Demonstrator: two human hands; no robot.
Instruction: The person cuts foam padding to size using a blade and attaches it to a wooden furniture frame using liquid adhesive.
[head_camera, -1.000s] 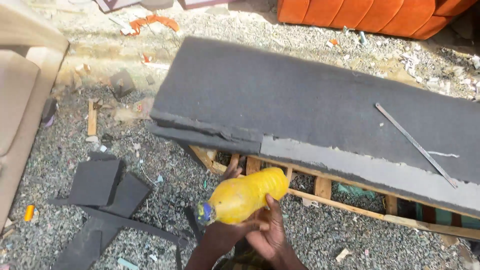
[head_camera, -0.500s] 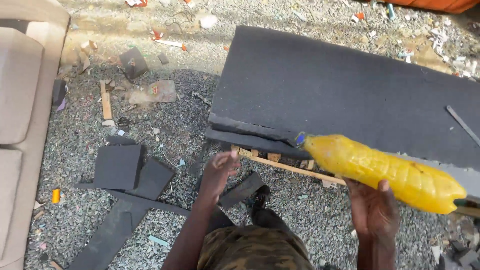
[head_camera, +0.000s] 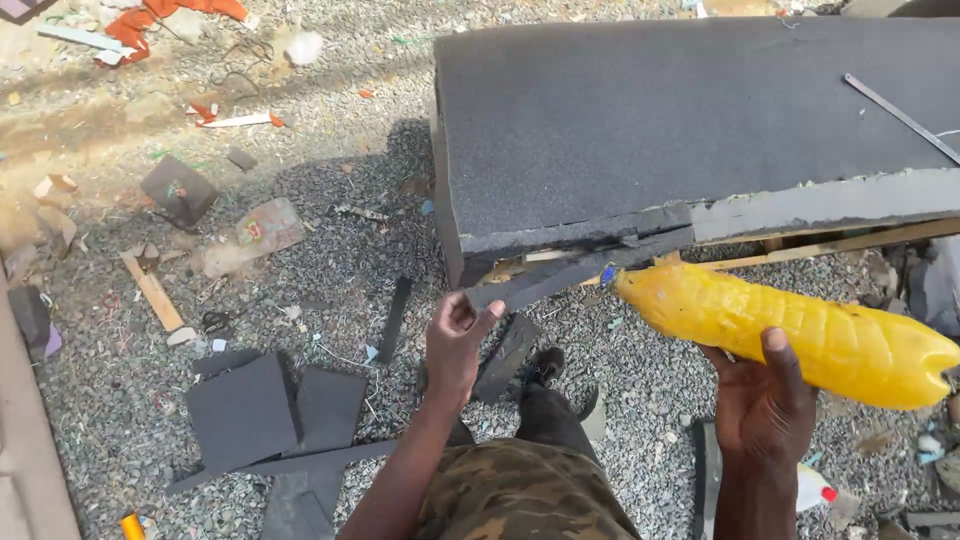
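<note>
My right hand (head_camera: 762, 400) grips a yellow ribbed plastic bottle (head_camera: 800, 330) from below, held sideways with its capped neck pointing left toward a dark grey foam slab (head_camera: 650, 110). My left hand (head_camera: 455, 345) pinches the loose end of a grey foam strip (head_camera: 560, 275) that hangs off the slab's lower front edge. The slab lies on a wooden frame (head_camera: 850, 242), and a thin metal bar (head_camera: 900, 115) rests on top of it.
The ground is gravel. Dark foam offcuts (head_camera: 260, 410) lie at lower left, with wood scraps (head_camera: 150, 290) and litter beyond. A small white bottle with a red cap (head_camera: 815, 490) lies at lower right. My knee in camouflage cloth (head_camera: 520, 490) fills the bottom centre.
My view has moved closer to the slab's corner. My left hand has risen and taken hold of the foam strip. The bottle stays in my right hand, its neck now close to the strip.
</note>
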